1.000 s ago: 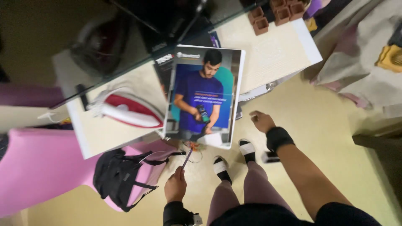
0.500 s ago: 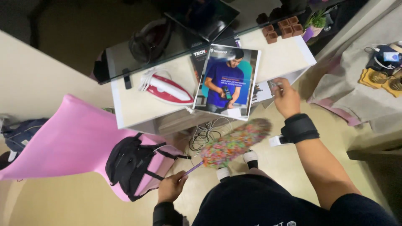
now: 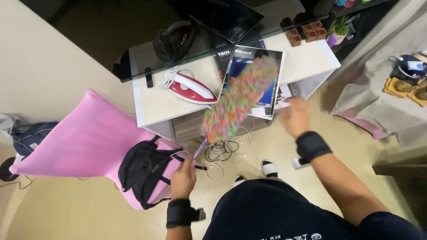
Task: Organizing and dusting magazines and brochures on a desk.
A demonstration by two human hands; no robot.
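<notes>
Our left hand (image 3: pixel 183 178) grips the handle of a multicoloured duster (image 3: pixel 235 100), whose fluffy head sweeps over the magazine (image 3: pixel 273 66) on the white table (image 3: pixel 155 104). Our right hand (image 3: pixel 296 116), blurred and loosely spread, hovers beside the magazine's edge.

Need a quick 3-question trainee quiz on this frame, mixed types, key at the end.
1. True or false: the left hand holds the multicoloured duster by its handle.
2. What lies on the white table left of the magazine? A) kettle B) red and white iron C) laptop
3. What hangs on the pink chair?

Key: 1 true; 2 B; 3 a black bag.
</notes>
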